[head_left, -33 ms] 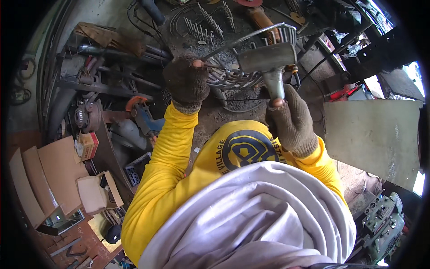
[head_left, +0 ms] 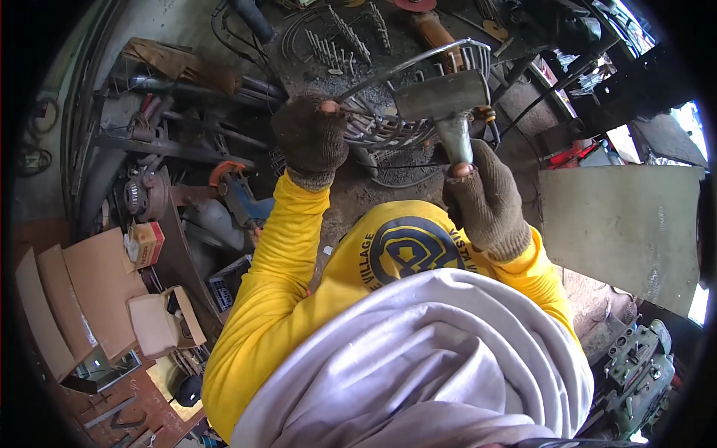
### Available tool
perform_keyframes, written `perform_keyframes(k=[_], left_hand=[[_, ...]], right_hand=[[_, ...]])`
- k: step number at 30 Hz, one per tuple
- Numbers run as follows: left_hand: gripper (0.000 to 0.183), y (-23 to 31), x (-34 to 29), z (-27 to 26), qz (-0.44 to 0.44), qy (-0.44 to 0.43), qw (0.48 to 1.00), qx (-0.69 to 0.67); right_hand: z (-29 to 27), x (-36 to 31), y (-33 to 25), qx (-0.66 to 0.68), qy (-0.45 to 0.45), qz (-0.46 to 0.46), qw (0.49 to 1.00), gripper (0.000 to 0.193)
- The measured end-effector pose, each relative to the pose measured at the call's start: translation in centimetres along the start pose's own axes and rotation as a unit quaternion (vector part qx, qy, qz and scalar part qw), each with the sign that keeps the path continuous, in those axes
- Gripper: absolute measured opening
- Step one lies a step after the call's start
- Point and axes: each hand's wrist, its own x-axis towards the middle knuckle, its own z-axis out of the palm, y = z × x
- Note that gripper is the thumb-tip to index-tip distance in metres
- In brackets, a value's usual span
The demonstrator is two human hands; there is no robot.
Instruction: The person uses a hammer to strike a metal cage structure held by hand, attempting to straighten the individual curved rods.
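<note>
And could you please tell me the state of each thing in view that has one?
Left hand: gloved, closed on the frame, bare thumb tip showing
Right hand: gloved, closed on the tube, bare thumb tip showing
Frame: held, its rods curved
Tube: held, joined to the plate
Box: open
Cloth: draped in folds
Grinder: not held; on or off, cannot tell

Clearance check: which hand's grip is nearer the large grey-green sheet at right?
Right. The right grip is just left of the sheet, with a visible gap; the left grip is much farther left.
</note>
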Motion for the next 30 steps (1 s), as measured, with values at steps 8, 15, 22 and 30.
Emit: perform_keyframes(k=[8,15,22,30], left_hand=[[0.046,-0.4,0.6,0.1,0.074,0.031,0.995,0.058],[0.052,1.2,1.3,-0.5,0.066,-0.009,0.995,0.068],[0.032,1.0,2.4,0.5,0.048,0.087,0.993,0.055],[0.056,0.1,0.9,0.0,0.078,0.013,0.994,0.078]], right_hand=[[-0.9,-0.6,0.8,0.185,0.05,-0.175,0.966,0.038],[-0.9,0.0,0.9,0.165,0.09,-0.036,0.981,0.033],[-0.5,0.1,1.1,0.06,0.048,-0.035,0.996,0.031],[-0.9,0.1,0.2,0.095,0.037,-0.03,0.994,0.028]])
